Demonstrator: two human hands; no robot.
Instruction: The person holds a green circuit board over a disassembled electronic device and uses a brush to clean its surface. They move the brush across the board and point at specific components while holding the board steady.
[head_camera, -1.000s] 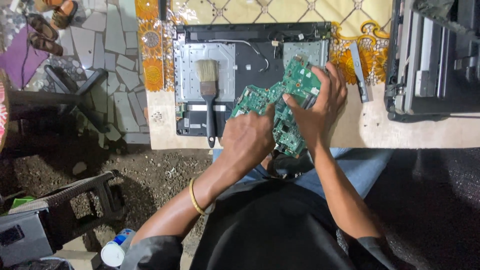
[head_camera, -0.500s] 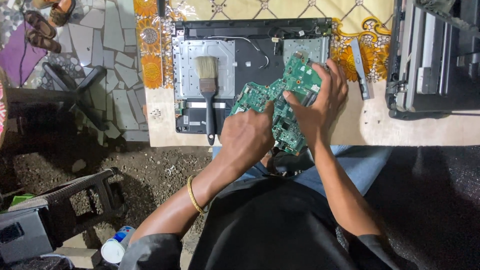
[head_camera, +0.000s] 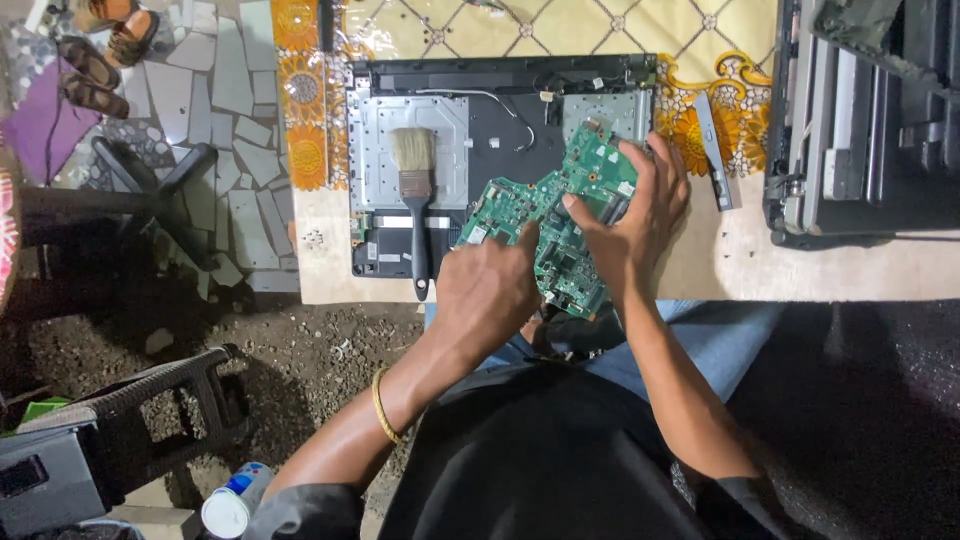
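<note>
Over the open laptop: two hands on a green board

Above the laptop base (head_camera: 500, 150), the board (head_camera: 560, 225) is held tilted, its lower end hanging past the surface (head_camera: 800, 265) edge toward the lap. Right hand (head_camera: 635, 215) grips the board's upper right, fingers curled over the top edge, thumb pressed on the face. Left hand (head_camera: 490, 290) sits on the lower left part, index finger stretched out and touching the face, other fingers curled; cannot tell if they pinch the edge from below.

Board looks thin, stiff, light, and fragile: the face is crowded with small parts and sockets. Judged safest to take by the bare edges and corners, not by the face. Edges may be sharp, no flexing.

Brush (head_camera: 415, 195) lies on the base just left of the board, bristles up, handle toward the person, apart from both hands. Narrow strip part (head_camera: 715, 150) lies on the patterned cloth (head_camera: 560, 30) to the right. Dark machine (head_camera: 870, 120) sits further right.
</note>
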